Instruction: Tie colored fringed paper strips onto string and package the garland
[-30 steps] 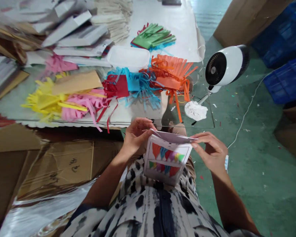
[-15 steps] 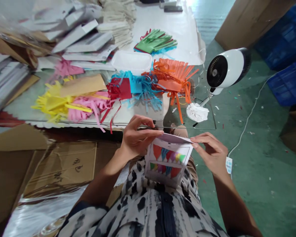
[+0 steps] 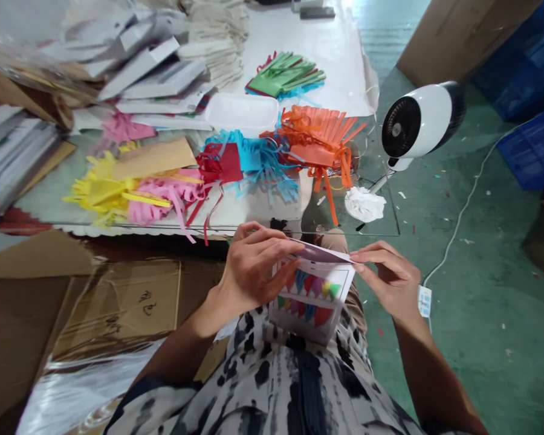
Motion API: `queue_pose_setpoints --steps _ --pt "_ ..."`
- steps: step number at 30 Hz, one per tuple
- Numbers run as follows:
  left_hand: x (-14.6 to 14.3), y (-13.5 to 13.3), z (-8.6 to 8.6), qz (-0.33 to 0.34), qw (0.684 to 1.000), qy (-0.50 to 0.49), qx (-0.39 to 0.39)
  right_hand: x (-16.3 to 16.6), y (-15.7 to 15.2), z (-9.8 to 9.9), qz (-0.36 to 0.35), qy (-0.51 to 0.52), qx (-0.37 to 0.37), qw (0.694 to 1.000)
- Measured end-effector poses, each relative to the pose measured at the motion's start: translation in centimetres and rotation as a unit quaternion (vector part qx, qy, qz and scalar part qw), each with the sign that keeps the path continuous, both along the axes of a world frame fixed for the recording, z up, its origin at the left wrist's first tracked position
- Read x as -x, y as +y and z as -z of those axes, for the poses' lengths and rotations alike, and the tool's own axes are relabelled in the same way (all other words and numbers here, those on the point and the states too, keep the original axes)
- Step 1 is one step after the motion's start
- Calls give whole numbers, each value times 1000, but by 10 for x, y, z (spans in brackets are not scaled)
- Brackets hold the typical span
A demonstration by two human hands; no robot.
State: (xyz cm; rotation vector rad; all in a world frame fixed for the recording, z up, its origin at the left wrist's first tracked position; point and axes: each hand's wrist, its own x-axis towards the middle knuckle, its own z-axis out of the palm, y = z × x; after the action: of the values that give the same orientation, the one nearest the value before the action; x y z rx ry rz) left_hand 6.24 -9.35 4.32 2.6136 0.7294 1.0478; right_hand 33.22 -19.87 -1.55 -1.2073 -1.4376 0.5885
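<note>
I hold a white folded card [image 3: 315,299] printed with rows of coloured pennants over my lap. My left hand [image 3: 254,269] grips its left side, with the fingers curled across the printed face and the top fold. My right hand [image 3: 387,278] pinches the card's upper right corner between thumb and fingertips. The card's top flap is bent back away from me.
A glass-topped table [image 3: 376,226] ahead carries fringed paper bundles: yellow [image 3: 97,190], pink, red, blue [image 3: 260,160], orange [image 3: 317,142], green [image 3: 285,72]. A clear plastic box [image 3: 242,112] and stacked white packets lie behind. A white fan [image 3: 419,124] and crumpled paper [image 3: 365,204] sit right. Flattened cardboard [image 3: 113,302] lies left.
My left hand has slid rightward over the card's face, covering more of the pennant print. My right hand has kept its pinch on the corner.
</note>
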Motion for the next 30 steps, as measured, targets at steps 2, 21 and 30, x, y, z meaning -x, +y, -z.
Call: queue_pose_setpoints --steps 2,21,30 --pt "0 -3 0 11 1000 11 11 0 0 -1 0 -1 -1 1000" --pt "9 11 42 8 798 -226 558 -8 3 4 -21 -21 -9 1000" --pt "11 26 39 43 758 -234 608 -5 3 -3 -26 41 74 996"
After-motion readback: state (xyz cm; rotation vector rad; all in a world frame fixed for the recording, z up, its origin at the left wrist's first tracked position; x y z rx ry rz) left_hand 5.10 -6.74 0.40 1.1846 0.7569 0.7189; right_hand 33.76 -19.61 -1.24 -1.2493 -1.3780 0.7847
